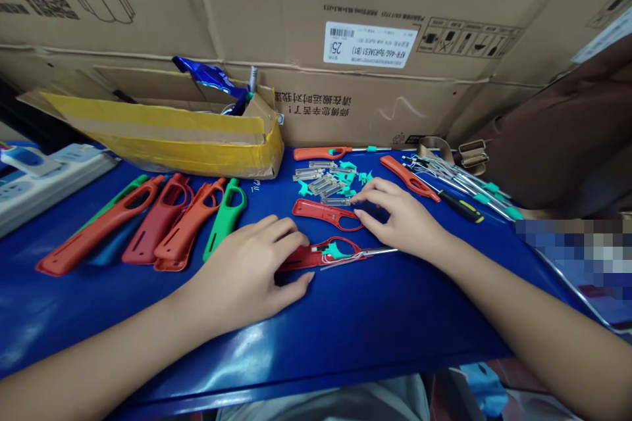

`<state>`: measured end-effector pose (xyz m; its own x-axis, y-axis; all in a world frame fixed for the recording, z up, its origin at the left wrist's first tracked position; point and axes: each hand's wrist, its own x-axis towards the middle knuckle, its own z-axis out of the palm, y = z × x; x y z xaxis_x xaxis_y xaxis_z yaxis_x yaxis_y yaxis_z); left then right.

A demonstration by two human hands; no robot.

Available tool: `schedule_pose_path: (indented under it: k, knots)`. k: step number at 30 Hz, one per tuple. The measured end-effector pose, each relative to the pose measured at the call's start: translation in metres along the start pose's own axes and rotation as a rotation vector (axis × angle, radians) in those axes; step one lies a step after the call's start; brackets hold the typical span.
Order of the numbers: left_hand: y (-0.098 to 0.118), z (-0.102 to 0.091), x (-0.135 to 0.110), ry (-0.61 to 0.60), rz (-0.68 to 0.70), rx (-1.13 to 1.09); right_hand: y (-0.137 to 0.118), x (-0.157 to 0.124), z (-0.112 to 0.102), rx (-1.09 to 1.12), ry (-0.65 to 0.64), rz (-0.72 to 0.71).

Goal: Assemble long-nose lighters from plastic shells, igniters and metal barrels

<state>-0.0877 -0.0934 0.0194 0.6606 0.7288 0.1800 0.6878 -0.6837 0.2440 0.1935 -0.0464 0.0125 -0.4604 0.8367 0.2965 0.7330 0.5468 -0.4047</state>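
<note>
My left hand [261,270] is closed around the handle end of a red half-shell of a gas lighter [296,258], which lies on the table. Inside that shell sit a teal trigger [336,250], white wires and a metal tube [382,252] pointing right. My right hand [395,214] has its thumb and forefinger apart. Its fingertips are beside the end of a clear plastic fuel tank [336,201] and over the loop of a second red half-shell [323,211]; whether they touch either is unclear. Several more clear tanks [323,183] and teal triggers [348,174] lie in a pile behind.
Several orange, red and green lighter casings [172,227] lie at left. An orange lighter [320,153], a screwdriver [461,205] and a bundle of metal tubes [459,177] lie behind and right. A yellow-taped cardboard box [197,145] and a power strip [44,184] stand at left.
</note>
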Motion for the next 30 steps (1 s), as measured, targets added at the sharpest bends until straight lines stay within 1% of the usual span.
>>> schedule_pose_path:
  k: [2, 4, 7, 9, 11, 14, 17, 19, 21, 23, 25, 27, 30]
  knots:
    - [0.0, 0.002, -0.001, -0.023, 0.003, -0.027, 0.003, 0.006, 0.001, 0.019, 0.014, 0.024]
    - [-0.002, 0.006, -0.002, -0.013, 0.007, -0.104, 0.005, 0.012, 0.0, 0.006, -0.005, 0.024]
    - [-0.006, 0.014, 0.0, 0.041, 0.024, -0.249, 0.006, 0.02, -0.003, -0.088, -0.094, 0.024]
    - [-0.006, 0.018, 0.002, 0.088, 0.025, -0.294, 0.006, 0.025, -0.003, -0.129, -0.148, 0.036]
    - [-0.006, 0.021, 0.003, 0.128, 0.022, -0.311, 0.007, 0.029, -0.001, -0.126, -0.174, 0.046]
    - [-0.004, 0.022, 0.004, 0.152, 0.015, -0.318, 0.007, 0.035, 0.003, -0.096, -0.176, 0.051]
    - [-0.002, 0.02, 0.003, 0.152, -0.004, -0.316, 0.004, 0.035, 0.002, -0.078, -0.15, 0.061]
    - [-0.001, 0.017, 0.002, 0.206, -0.026, -0.298, -0.002, 0.03, -0.003, -0.068, -0.114, 0.065]
    - [0.001, 0.013, 0.002, 0.309, -0.058, -0.27, -0.012, 0.021, -0.009, -0.046, -0.069, 0.053]
    - [0.004, 0.01, 0.002, 0.39, -0.088, -0.286, -0.023, 0.009, -0.013, 0.022, -0.034, -0.031]
    - [0.007, 0.009, 0.003, 0.392, -0.109, -0.403, -0.034, -0.002, -0.013, 0.012, -0.03, -0.118]
    - [0.01, 0.01, 0.005, 0.334, -0.149, -0.602, -0.042, -0.01, -0.01, -0.101, -0.014, -0.231]
    - [0.012, 0.013, 0.008, 0.182, -0.24, -0.887, -0.046, -0.016, -0.004, -0.217, -0.025, -0.404]
